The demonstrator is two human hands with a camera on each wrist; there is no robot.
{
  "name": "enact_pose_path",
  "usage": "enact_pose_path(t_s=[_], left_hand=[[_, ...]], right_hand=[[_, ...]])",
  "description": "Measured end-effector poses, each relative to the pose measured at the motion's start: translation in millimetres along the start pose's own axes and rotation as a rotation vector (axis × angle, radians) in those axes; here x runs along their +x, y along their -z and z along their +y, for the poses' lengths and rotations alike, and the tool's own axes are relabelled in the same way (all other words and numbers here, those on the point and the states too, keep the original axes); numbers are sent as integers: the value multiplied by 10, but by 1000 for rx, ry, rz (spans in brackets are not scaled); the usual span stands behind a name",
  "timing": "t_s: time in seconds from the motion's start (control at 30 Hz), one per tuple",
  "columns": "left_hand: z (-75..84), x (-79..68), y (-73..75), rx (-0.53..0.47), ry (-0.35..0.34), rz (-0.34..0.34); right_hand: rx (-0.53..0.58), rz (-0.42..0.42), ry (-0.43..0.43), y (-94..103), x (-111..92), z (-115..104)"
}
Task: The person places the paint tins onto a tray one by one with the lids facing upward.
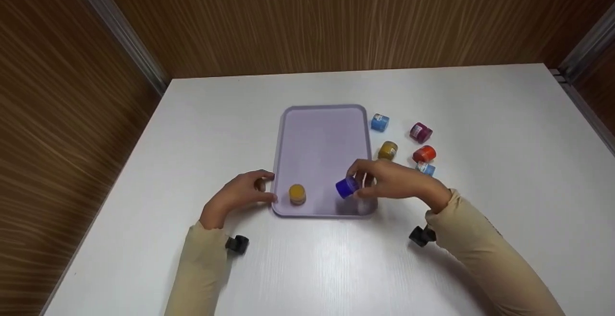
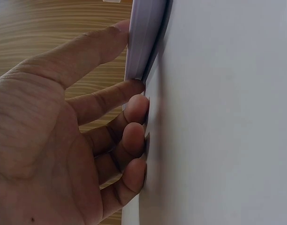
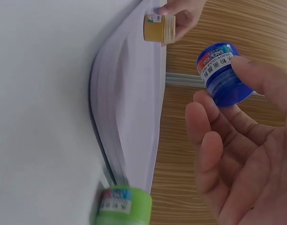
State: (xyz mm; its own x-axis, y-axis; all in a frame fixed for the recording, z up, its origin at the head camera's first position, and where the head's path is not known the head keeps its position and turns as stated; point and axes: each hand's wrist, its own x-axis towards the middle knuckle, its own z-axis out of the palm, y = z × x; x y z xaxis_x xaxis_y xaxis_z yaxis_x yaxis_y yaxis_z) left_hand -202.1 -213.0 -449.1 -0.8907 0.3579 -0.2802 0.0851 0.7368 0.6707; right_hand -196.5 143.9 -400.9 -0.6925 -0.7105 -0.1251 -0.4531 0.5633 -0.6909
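My right hand pinches a dark blue paint jar between thumb and fingers. The jar is tilted, held above the near right part of a lilac tray. On the tray's near left part a yellow paint jar stands upright. My left hand is at the tray's left side, with thumb and index finger touching the rim. In the left wrist view its other fingers are bent, their tips at the white table, and it grips no jar.
Right of the tray lie a light blue jar, an olive-yellow jar, a magenta jar, a red-orange jar and another light blue jar. A green jar shows beside the tray. Wood-grain panels border the white table.
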Motion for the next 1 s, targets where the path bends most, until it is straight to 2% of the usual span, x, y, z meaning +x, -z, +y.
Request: enact_pose_path(t_s=[0.2,0.47,0.7,1.0], left_hand=[[29,8,17,-8,-22,-2],[23,26,7,-7,-11,0],[19,19,-7,-7,7,1],[15,8,-5,-1,15,-1]], right_hand=[[-12,2,-10,-62,105,-30],[-33,-16,-41,-124,260,-72],[-130,-4,-14,-190,386,-119],[-227,-45,-143,-317,520,-192]])
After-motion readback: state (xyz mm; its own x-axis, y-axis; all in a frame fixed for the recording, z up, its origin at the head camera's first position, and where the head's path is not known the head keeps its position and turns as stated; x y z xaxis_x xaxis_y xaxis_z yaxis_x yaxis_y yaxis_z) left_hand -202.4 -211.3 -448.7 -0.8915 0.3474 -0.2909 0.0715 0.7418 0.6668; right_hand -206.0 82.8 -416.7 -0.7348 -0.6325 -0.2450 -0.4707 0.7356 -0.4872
